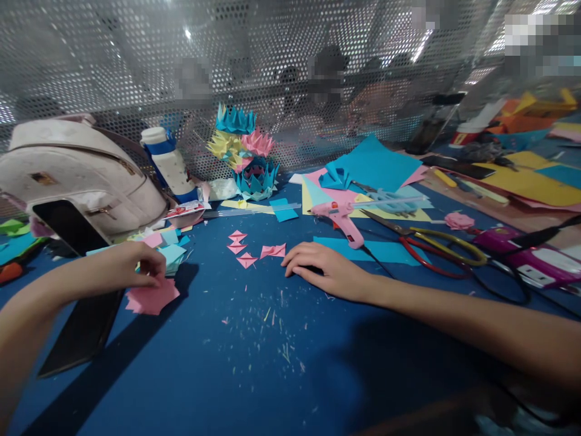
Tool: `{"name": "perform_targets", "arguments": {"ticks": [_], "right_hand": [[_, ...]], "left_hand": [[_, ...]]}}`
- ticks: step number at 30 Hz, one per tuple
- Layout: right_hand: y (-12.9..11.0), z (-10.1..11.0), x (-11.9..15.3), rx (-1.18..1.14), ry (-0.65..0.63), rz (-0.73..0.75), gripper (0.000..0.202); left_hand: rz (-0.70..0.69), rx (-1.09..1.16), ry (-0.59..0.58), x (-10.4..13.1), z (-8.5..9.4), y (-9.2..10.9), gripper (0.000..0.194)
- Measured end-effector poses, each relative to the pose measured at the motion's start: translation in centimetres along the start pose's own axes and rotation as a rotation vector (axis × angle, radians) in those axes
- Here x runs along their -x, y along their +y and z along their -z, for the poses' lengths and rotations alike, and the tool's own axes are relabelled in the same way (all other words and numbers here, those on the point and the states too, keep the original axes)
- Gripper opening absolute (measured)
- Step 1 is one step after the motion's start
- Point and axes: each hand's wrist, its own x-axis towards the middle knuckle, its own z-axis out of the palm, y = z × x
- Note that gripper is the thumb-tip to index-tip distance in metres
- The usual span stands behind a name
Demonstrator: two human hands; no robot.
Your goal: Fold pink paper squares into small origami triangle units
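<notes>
My left hand [149, 266] pinches the top of a loose stack of pink paper squares [153, 298] on the left of the table. Just behind it lie light blue paper squares [173, 257]. My right hand [318, 265] rests on the blue tabletop, its fingers stretched out and holding nothing. Right by its fingertips is a folded pink paper piece [273, 250]. Farther left sit several small folded pink pieces [236, 247] in a short column.
A black phone [86, 330] lies under my left arm. Behind are a white backpack [82, 166], a bottle [170, 166] and a folded paper flower stack [256, 177]. At right are a pink glue gun [340, 215], scissors [436, 242] and a purple power strip [521, 254].
</notes>
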Motion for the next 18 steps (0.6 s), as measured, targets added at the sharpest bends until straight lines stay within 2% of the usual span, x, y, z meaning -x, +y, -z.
{"name": "perform_targets", "arguments": {"ticks": [4, 8, 12, 18], "right_hand": [[-0.1, 0.0, 0.0, -0.005, -0.003, -0.006, 0.025], [-0.1, 0.0, 0.0, 0.001, -0.002, -0.004, 0.026], [-0.2, 0.1, 0.0, 0.003, -0.004, -0.012, 0.026], [-0.1, 0.0, 0.0, -0.005, -0.001, -0.006, 0.026]], "left_hand": [[-0.062, 0.053, 0.099, -0.1, 0.7, 2.8, 0.035], [-0.103, 0.094, 0.159, -0.7, 0.0, 4.4, 0.039], [-0.091, 0.093, 0.189, -1.2, -0.5, 4.1, 0.037], [0.021, 0.055, 0.275, -1.0, 0.4, 2.0, 0.037]]}}
